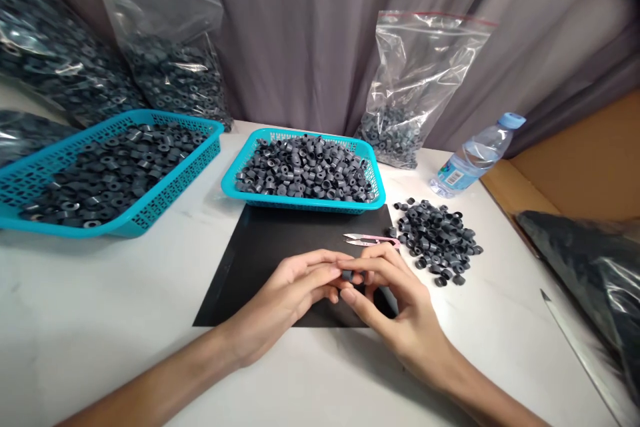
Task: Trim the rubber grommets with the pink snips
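Observation:
A small hollow grey plastic cylinder (pixel 347 275) is held at the fingertips, above a black mat (pixel 240 280). My left hand (pixel 295 283) comes in from the left, its thumb and fingers closed against the cylinder's left side. My right hand (pixel 400 287) meets it from the right with curled fingers, thumb below the cylinder and index finger above. The fingers partly cover the piece. Just beyond my right hand, pink-handled thread snips (pixel 370 240) lie on the mat, blades pointing left.
Loose grey cylinders (pixel 440 240) lie heaped at right. A blue basket (pixel 304 202) of them stands behind the mat, another basket (pixel 170 190) at left. Zip bags (pixel 170 73) and a clear bag (pixel 420 73) stand behind. A water bottle (pixel 473 157) is beside a cardboard box (pixel 575 160).

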`<state>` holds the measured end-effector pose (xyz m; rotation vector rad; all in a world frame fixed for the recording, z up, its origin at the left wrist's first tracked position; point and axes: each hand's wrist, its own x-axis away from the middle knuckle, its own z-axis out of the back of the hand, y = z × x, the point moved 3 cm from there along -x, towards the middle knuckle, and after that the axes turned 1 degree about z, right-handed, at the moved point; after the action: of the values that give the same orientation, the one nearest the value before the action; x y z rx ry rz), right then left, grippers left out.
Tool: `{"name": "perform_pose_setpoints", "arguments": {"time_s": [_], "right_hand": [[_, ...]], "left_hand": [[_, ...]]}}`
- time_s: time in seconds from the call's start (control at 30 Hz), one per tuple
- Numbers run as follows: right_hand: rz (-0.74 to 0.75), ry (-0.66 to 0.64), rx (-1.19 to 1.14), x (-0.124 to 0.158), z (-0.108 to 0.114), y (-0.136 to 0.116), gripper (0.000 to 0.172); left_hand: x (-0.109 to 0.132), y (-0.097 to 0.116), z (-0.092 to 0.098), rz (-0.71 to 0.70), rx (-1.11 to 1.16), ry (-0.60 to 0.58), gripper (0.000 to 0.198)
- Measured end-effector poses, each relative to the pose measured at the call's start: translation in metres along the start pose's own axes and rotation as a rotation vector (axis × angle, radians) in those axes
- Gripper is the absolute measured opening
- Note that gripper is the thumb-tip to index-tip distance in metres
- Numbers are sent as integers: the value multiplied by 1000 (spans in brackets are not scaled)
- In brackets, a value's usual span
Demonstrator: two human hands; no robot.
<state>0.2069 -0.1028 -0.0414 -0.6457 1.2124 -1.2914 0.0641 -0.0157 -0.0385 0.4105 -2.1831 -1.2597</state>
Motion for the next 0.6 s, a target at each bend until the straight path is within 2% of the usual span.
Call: {"name": "perform_pose_setpoints", "arguments": {"time_s": [0.2, 0.37, 0.6], "right_hand": [[33, 14, -9, 0, -1, -2, 23], [64, 48, 29, -1, 0, -4, 24], [51, 65, 22, -1, -2, -4, 20]], "left_hand": [[-4, -3, 5, 10, 37, -19, 25], [-7, 1, 1, -26, 49, -128, 25], [-5, -4, 3, 7, 9, -48, 27]]}}
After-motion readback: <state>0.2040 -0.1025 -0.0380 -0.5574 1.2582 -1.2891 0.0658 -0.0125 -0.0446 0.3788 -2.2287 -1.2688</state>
